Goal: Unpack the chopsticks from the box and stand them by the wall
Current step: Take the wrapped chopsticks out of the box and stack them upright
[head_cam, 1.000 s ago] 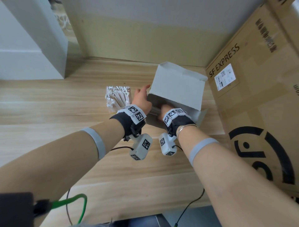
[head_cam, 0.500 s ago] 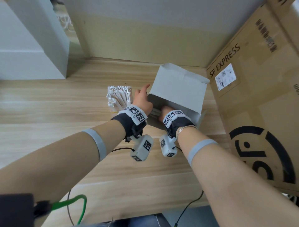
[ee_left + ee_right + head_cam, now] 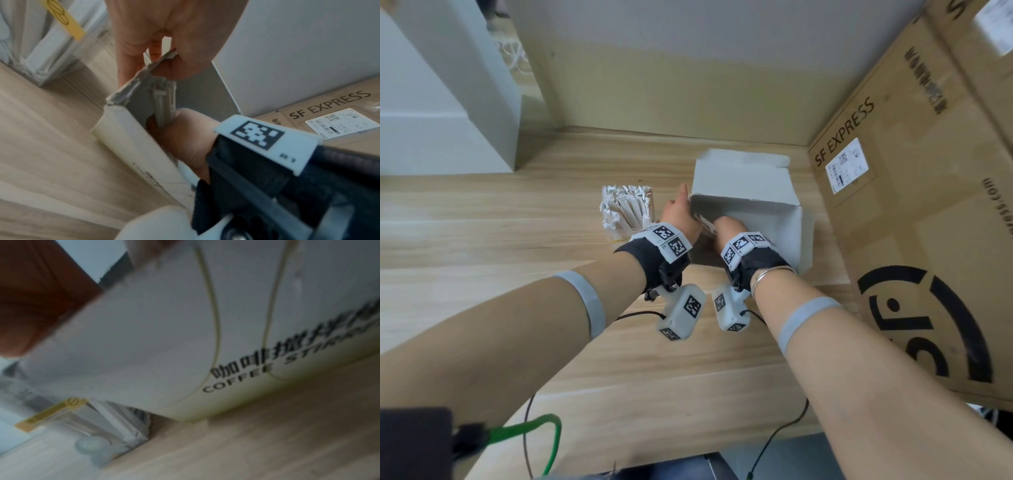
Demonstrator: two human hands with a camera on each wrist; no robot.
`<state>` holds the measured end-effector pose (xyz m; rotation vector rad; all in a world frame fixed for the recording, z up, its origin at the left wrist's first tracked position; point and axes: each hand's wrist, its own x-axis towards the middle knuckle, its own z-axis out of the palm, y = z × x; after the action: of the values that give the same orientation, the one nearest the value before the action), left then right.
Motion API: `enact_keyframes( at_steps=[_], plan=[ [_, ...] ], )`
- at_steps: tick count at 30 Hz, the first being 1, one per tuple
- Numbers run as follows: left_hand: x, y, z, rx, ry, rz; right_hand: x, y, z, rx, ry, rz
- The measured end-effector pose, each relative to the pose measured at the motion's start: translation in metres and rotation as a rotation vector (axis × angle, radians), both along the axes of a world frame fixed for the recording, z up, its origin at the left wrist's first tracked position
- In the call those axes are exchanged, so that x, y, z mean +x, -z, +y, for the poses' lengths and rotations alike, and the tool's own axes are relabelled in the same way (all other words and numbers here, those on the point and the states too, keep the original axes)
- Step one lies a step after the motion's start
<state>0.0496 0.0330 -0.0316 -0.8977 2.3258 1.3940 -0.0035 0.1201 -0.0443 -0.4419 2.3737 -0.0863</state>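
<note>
A white cardboard box (image 3: 743, 181) stands open on the wooden table (image 3: 482, 274); its side reads "COFFEE STIR" (image 3: 164, 321). My left hand (image 3: 685, 205) pinches the torn left rim of the box (image 3: 123, 133) between thumb and fingers (image 3: 185, 55). My right hand (image 3: 727, 228) reaches into the box, and its fingers grip a few paper-wrapped chopsticks (image 3: 162, 100) that show at the rim (image 3: 703, 224). Left of the box stands a bundle of wrapped chopsticks (image 3: 628, 210), upright on the table (image 3: 98, 418). The right fingertips are hidden inside the box.
A large brown SF EXPRESS carton (image 3: 911, 205) fills the right side, close to the white box. A white block (image 3: 448, 102) stands at the back left. The wall (image 3: 688, 85) runs behind the table. A green cable (image 3: 544, 431) and black wires hang at the near edge.
The box has tipped more upright, its opening now facing up. My right hand has drawn back a little, and wrapped chopsticks now show at the rim. The left hand keeps its hold.
</note>
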Motion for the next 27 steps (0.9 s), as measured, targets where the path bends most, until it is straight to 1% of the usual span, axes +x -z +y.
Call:
enact_keyframes(
  at_steps=[5, 6, 11, 15, 21, 25, 27],
  plan=[
    [-0.002, -0.002, 0.001, -0.063, 0.110, -0.093, 0.000, -0.005, -0.001, -0.136, 0.024, 0.042],
    [-0.002, -0.001, 0.000, -0.064, 0.116, -0.104, 0.001, -0.005, 0.000, -0.165, 0.049, 0.049],
    [-0.003, 0.001, -0.004, -0.080, 0.127, -0.118, 0.001, -0.001, 0.008, -0.458, 0.235, 0.060],
    [-0.005, -0.001, -0.005, -0.111, 0.129, -0.113, 0.000, -0.002, 0.007, -0.554, 0.321, 0.050],
    [-0.002, -0.010, -0.010, -0.113, 0.059, 0.003, -0.001, -0.013, -0.007, -0.656, 0.371, 0.125],
    [0.002, -0.016, -0.017, -0.211, 0.018, 0.179, -0.002, -0.021, -0.020, -0.703, 0.346, 0.149],
    [0.005, -0.018, -0.024, -0.256, -0.002, 0.240, -0.001, -0.024, -0.027, -0.720, 0.320, 0.178]
  ],
)
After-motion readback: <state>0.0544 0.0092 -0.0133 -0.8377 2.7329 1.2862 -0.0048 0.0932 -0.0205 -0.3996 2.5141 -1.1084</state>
